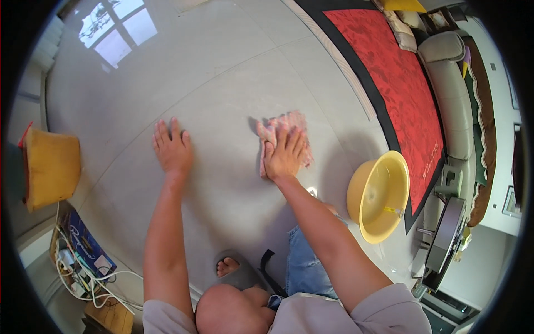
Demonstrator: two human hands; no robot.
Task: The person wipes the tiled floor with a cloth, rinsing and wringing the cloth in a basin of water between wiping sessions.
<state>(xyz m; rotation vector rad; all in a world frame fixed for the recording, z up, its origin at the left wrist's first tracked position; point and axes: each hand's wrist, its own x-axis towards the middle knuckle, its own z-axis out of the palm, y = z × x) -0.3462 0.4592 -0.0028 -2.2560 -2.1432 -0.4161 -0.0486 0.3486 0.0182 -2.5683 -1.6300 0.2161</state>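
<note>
Pale floor tiles (222, 145) lie under both of my hands. My left hand (173, 149) is open, palm down on the bare tile with its fingers spread. To its right, my right hand (285, 156) holds a crumpled pink patterned cloth (297, 123) against the floor. The fingers reach over the cloth, and folds of it bunch up beside the thumb. What lies beneath the palm is hidden. A round yellow basin (359, 192) stands to the right of my right forearm; its inside looks pale.
A red mat (389, 83) with a black border lies at the right, before a grey sofa (450, 106). On the left stand a yellow-brown container (53, 170) and a blue box (86, 245) among white cables (103, 298). My grey slipper (242, 270) rests on the floor near me.
</note>
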